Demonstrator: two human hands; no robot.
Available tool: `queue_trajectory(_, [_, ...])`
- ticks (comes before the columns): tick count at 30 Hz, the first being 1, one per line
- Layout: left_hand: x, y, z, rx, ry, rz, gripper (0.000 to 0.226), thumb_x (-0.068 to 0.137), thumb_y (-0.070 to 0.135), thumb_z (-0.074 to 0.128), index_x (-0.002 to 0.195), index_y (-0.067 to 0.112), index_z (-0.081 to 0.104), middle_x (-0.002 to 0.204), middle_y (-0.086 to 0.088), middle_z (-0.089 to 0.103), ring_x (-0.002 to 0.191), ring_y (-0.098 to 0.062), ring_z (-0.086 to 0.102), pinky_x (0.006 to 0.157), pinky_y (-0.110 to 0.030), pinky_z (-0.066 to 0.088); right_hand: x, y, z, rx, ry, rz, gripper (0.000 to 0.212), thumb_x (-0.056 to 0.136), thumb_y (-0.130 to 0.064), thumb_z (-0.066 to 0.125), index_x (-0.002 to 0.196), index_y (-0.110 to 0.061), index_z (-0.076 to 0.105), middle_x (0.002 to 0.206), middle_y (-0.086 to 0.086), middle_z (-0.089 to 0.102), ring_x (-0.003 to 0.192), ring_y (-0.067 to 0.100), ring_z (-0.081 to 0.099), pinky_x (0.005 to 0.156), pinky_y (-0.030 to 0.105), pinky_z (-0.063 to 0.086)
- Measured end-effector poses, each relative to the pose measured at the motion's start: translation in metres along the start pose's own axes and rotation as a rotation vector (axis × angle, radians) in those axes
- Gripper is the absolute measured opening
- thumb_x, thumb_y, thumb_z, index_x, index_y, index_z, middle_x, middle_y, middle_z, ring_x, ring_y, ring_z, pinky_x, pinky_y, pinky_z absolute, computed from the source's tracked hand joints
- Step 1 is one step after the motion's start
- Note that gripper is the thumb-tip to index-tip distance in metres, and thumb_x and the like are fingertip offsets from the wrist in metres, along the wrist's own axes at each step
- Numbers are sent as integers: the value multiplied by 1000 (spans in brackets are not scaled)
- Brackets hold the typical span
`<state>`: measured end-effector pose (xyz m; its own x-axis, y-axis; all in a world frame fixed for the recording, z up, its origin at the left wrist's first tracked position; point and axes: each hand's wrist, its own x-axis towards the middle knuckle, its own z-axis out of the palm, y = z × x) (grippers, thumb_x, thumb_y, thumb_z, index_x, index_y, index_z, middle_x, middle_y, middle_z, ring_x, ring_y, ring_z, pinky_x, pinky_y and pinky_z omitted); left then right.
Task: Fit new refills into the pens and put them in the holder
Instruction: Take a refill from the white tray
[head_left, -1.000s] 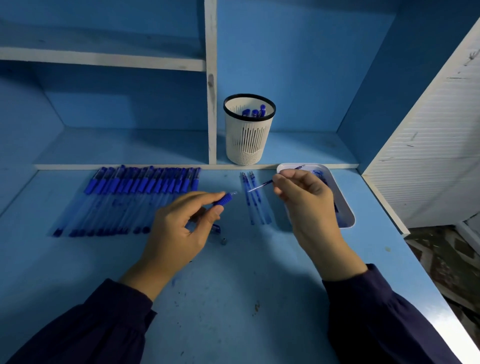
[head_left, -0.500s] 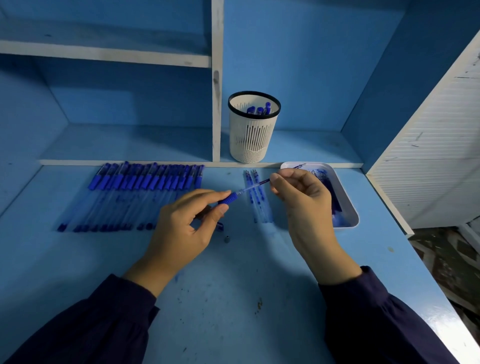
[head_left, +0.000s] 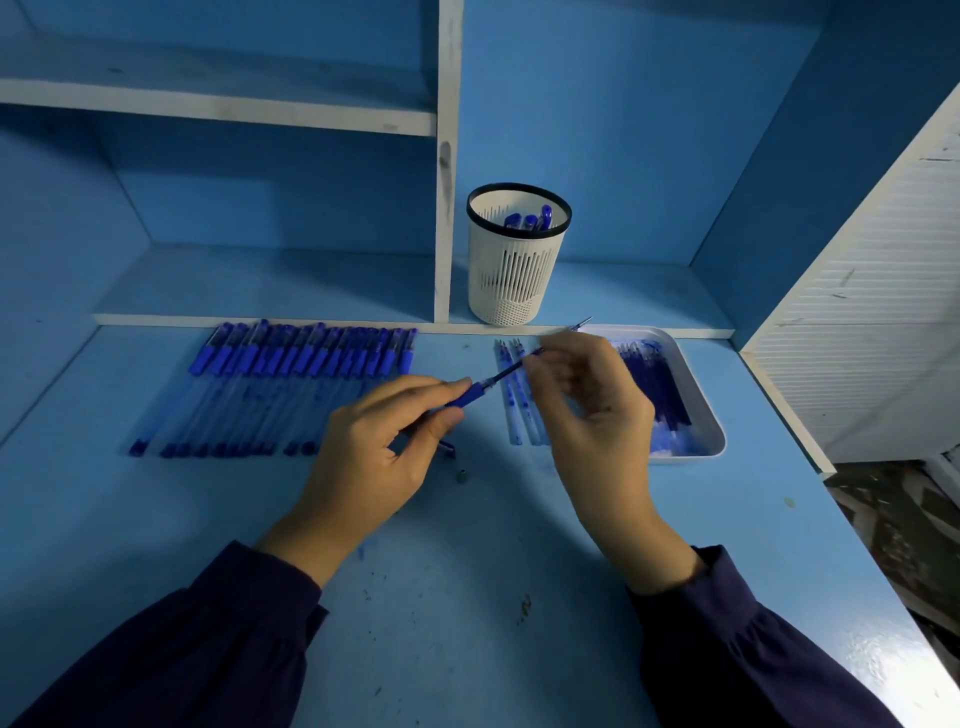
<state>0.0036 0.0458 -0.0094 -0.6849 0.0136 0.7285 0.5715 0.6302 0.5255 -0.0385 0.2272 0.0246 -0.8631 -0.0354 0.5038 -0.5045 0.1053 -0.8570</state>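
Note:
My left hand (head_left: 369, 457) grips a blue pen barrel (head_left: 465, 397) by its grip end, pointing up and right. My right hand (head_left: 592, 405) pinches a thin refill (head_left: 511, 370) whose near end sits in the barrel's mouth; its metal tip (head_left: 584, 323) sticks out past my fingers. A white slotted holder (head_left: 511, 265) with a black rim stands on the low shelf with a few blue pens in it. Several blue pens (head_left: 291, 384) lie in a row on the desk at the left.
A white tray (head_left: 696, 410) of blue refills sits at the right, partly behind my right hand. A few clear refills (head_left: 519, 415) lie between my hands. A small metal part (head_left: 461, 475) and a blue cap (head_left: 447, 449) lie under my left hand. A white cabinet (head_left: 883, 312) bounds the right.
The refill has gone from apart from the barrel to entering its open end. My right hand moved left and closer to my left hand.

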Motion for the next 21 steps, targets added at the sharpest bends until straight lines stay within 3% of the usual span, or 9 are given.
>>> queue_trajectory(5, [0, -2, -3, 1, 5, 3, 24, 90, 8, 69, 114, 4, 72, 99, -1, 73, 84, -12, 68, 73, -27, 57, 5, 5, -3, -54, 11, -95, 14, 85, 0, 69, 98, -4, 67, 99, 8, 60, 91, 11, 60, 85, 20, 49])
queue_trajectory(8, [0, -1, -4, 6, 11, 12, 24, 89, 8, 70, 113, 5, 72, 101, 2, 72, 87, -9, 68, 75, -24, 57, 5, 2, -3, 71, -24, -49, 17, 92, 0, 60, 106, -8, 64, 93, 2, 65, 88, 18, 64, 81, 22, 49])
queue_trajectory(11, [0, 0, -6, 18, 31, 14, 23, 89, 8, 71, 111, 6, 73, 102, 4, 71, 85, -10, 68, 73, -25, 57, 5, 1, -3, 139, -52, 25, 18, 90, -2, 63, 106, -10, 61, 88, 3, 65, 83, 23, 63, 77, 26, 50])
queue_trajectory(15, [-1, -4, -12, 37, 35, -4, 21, 90, 11, 71, 110, 7, 74, 100, 6, 72, 83, -8, 67, 70, -24, 56, 5, 5, -3, -13, -146, -52, 7, 87, 0, 66, 93, -4, 65, 89, 5, 63, 82, 14, 62, 78, 22, 48])
queue_trajectory(21, [-2, -2, -13, 36, 13, -14, 19, 90, 15, 71, 108, 9, 75, 102, 9, 71, 88, -2, 67, 76, -15, 54, 2, 9, 2, -145, -328, -166, 11, 88, -7, 64, 97, -9, 70, 90, -9, 61, 76, 6, 60, 73, 19, 48])
